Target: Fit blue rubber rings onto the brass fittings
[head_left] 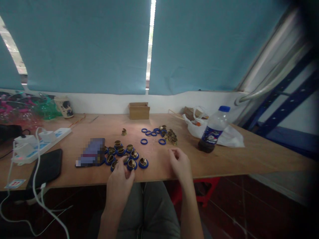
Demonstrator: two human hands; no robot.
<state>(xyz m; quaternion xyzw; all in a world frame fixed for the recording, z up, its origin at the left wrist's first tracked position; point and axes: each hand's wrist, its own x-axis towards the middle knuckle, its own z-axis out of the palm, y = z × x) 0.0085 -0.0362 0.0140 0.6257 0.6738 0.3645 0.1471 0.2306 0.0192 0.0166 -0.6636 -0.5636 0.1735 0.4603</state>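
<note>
My left hand (120,182) reaches into a cluster of round brass-coloured fittings, each seated in a blue ring. Its thumb and index finger are closed around a fitting (132,164) at the near side of the cluster; the fingertips are partly hidden among the pieces. Just right of it sits another ringed fitting (143,162). My right hand (180,164) rests over the table's front part with fingers curled and closed; whatever they may hold is hidden. Beyond it lie loose blue rings (162,141) and a heap of bare brass fittings (171,136).
A phone-like slab (91,152) borders the cluster on the left. One brass fitting (124,131) stands apart, before a small cardboard box (139,111). To the right are a cola bottle (211,134) and a white plastic bag (231,136). A power strip (58,133) with cables occupies the left.
</note>
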